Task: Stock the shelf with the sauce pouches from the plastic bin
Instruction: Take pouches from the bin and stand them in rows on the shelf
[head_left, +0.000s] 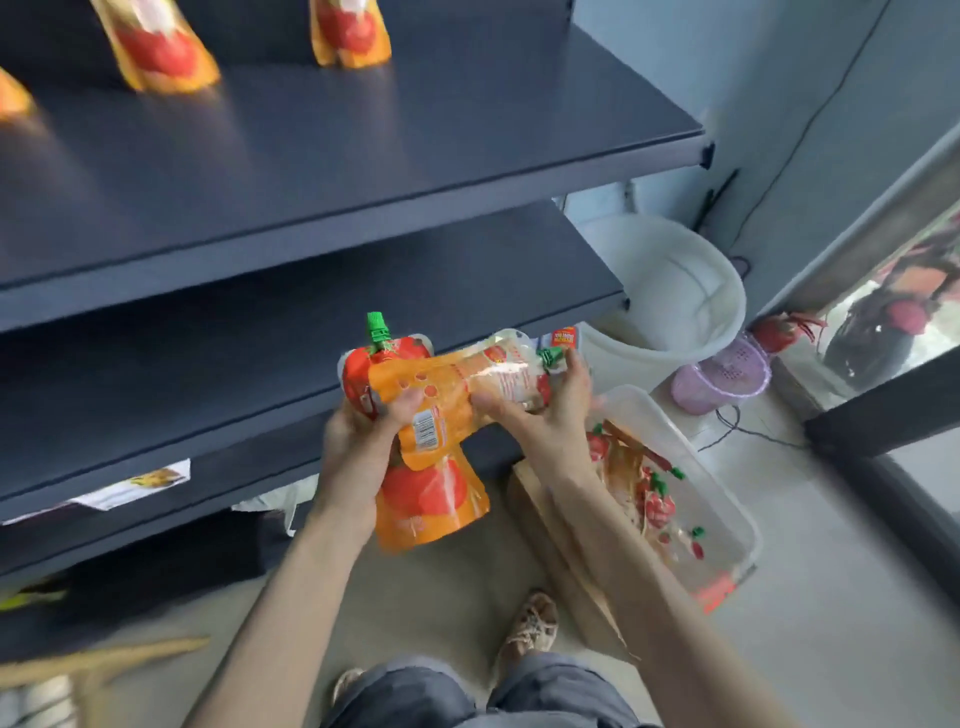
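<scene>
pouches (441, 415) btwn both hands (358, 441)

Pouches (343, 31) stand on the upper shelf (415, 135) – plastic bin (727, 499) on floor, right of shelving

This looks like a small shop or a stockroom beside one. Dark blue retail shelving (363, 171) rises in tiers, and 3 orange sauce pouches (350, 31) stand spaced along the upper tier like displayed goods. A paper label (135, 486) hangs on the edge of a lower tier. On the pale tiled floor (831, 597) sit a clear plastic bin (727, 499) of matching pouches, a white bucket (675, 291) and a small lilac basket (722, 376). A glass door (893, 291) stands at right.
</scene>
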